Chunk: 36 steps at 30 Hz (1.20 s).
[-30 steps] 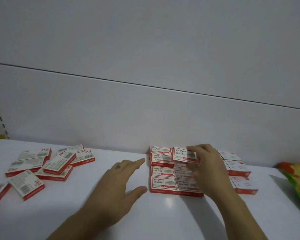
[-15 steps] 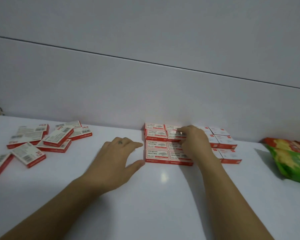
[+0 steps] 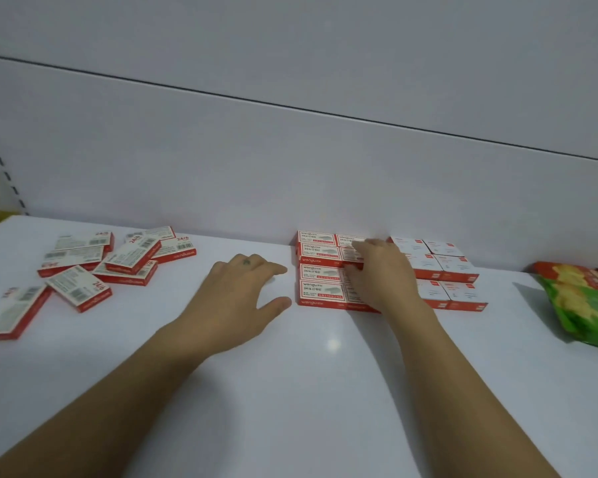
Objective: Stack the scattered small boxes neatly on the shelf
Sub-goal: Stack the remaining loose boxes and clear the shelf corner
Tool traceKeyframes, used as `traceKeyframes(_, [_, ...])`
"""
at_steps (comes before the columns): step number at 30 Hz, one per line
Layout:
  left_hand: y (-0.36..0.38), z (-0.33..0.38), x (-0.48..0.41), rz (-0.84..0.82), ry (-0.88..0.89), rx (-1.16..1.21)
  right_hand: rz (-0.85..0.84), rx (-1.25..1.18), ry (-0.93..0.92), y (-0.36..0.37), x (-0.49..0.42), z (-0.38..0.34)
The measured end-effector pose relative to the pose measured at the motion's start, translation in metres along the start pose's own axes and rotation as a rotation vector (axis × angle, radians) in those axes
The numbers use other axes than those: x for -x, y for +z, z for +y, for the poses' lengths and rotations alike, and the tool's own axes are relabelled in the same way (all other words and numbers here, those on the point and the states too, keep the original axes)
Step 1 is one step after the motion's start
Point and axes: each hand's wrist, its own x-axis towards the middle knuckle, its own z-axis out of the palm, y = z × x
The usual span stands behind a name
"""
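Note:
Small red-and-white boxes lie on the white shelf (image 3: 325, 391). A neat block of them (image 3: 320, 291) sits against the back wall at centre, two layers high at the rear. My right hand (image 3: 380, 274) lies over the block's right half, with fingers and thumb pinching the top rear box (image 3: 347, 241). My left hand (image 3: 242, 298) rests palm down on the shelf just left of the block, fingers spread, holding nothing. Several scattered boxes (image 3: 132, 258) lie in a loose pile at far left.
More aligned boxes with white tops (image 3: 456, 267) sit right of the block. A green and red snack bag (image 3: 587, 301) lies at the right edge. The grey back panel (image 3: 290, 167) rises behind everything. One loose box (image 3: 7, 315) lies at the left edge.
My right hand has lowered the box it carried onto the rear of the neat block. My left hand has stayed beside the block. The view has tilted down slightly.

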Motion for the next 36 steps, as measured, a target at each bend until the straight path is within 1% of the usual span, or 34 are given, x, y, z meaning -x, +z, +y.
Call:
traceKeyframes(2, [-0.002,-0.001,-0.002,0.01,0.0,-0.008,0.038,-0.023,-0.065,-0.004,0.005,-0.01])
traceKeyframes(5, [-0.01,-0.007,-0.001,0.042,0.009,-0.041,0.095,-0.075,-0.211,-0.01,0.013,-0.04])
traceKeyframes(9, [-0.03,-0.023,-0.001,0.048,-0.019,-0.135,0.046,-0.089,-0.375,-0.013,0.022,-0.081])
traceKeyframes(14, [-0.06,-0.063,0.022,-0.02,-0.115,-0.219,-0.011,-0.066,-0.499,-0.014,0.024,-0.113])
traceKeyframes(17, [-0.082,-0.095,0.045,-0.095,-0.215,-0.237,-0.038,-0.077,-0.542,-0.012,0.026,-0.128])
traceKeyframes(20, [-0.1,-0.126,0.068,-0.162,-0.261,-0.267,-0.054,-0.085,-0.565,-0.006,0.03,-0.14])
traceKeyframes(23, [-0.103,-0.147,0.082,-0.159,-0.283,-0.286,-0.068,-0.106,-0.575,0.0,0.034,-0.145])
traceKeyframes(26, [-0.093,-0.156,0.082,-0.127,-0.28,-0.369,-0.058,-0.114,-0.601,0.003,0.038,-0.147])
traceKeyframes(29, [-0.085,-0.159,0.076,-0.106,-0.251,-0.379,-0.041,-0.127,-0.591,0.003,0.041,-0.146])
traceKeyframes(34, [-0.086,-0.162,0.069,-0.234,-0.274,-0.422,-0.04,-0.124,-0.572,0.005,0.043,-0.137])
traceKeyframes(36, [-0.087,-0.157,0.066,-0.248,-0.271,-0.46,-0.03,-0.13,-0.566,0.005,0.043,-0.135])
